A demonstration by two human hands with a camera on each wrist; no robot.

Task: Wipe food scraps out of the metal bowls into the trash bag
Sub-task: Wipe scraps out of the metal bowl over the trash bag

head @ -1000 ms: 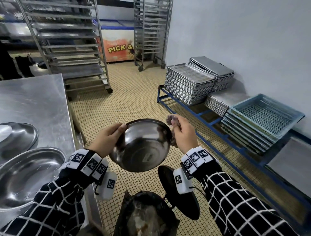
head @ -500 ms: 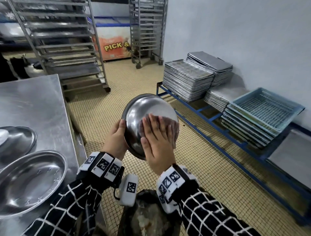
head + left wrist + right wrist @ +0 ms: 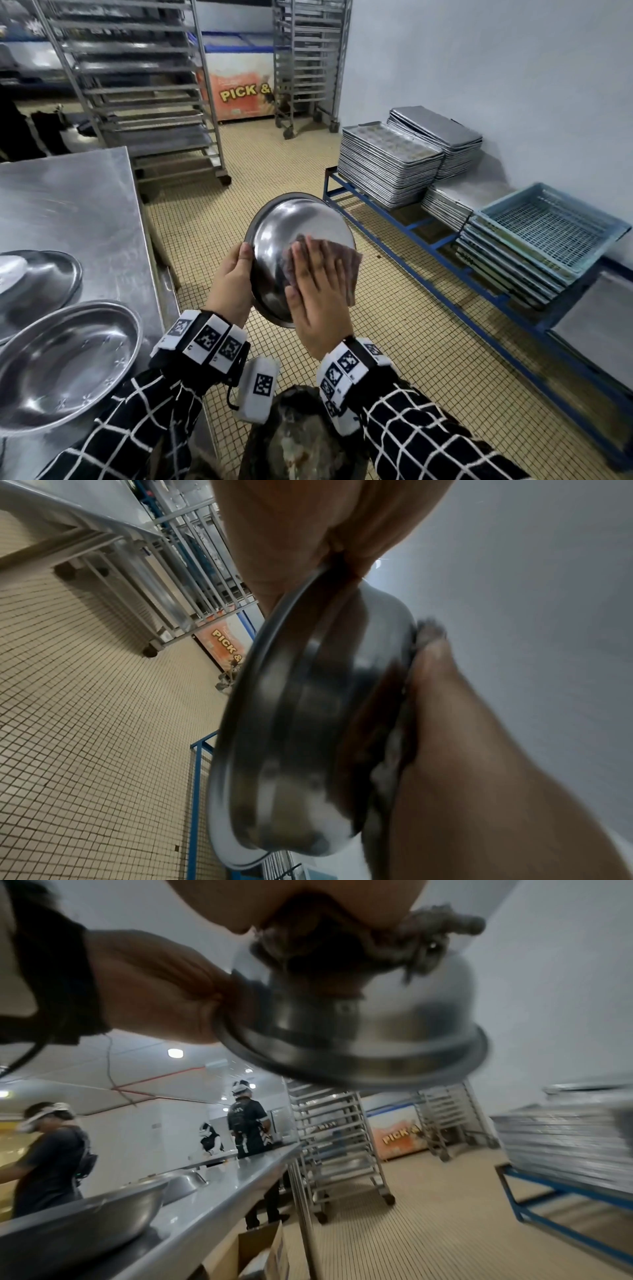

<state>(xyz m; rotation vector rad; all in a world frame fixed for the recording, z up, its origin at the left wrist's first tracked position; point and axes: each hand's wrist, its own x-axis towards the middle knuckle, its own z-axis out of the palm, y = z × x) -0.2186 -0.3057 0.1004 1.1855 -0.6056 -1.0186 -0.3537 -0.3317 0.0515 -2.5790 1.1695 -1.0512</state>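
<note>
**One bowl being wiped, two waiting**

Two bowls are being left on the tabletop. A bowl, gripped at its rim by the left hand, is being rubbed outside with a cloth under the flat, spread right hand, above the trash bag.

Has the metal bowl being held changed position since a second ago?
Yes. The metal bowl was open-side up; now it is turned over, its outside toward the camera, and raised toward the blue rack, above the trash bag.
</note>
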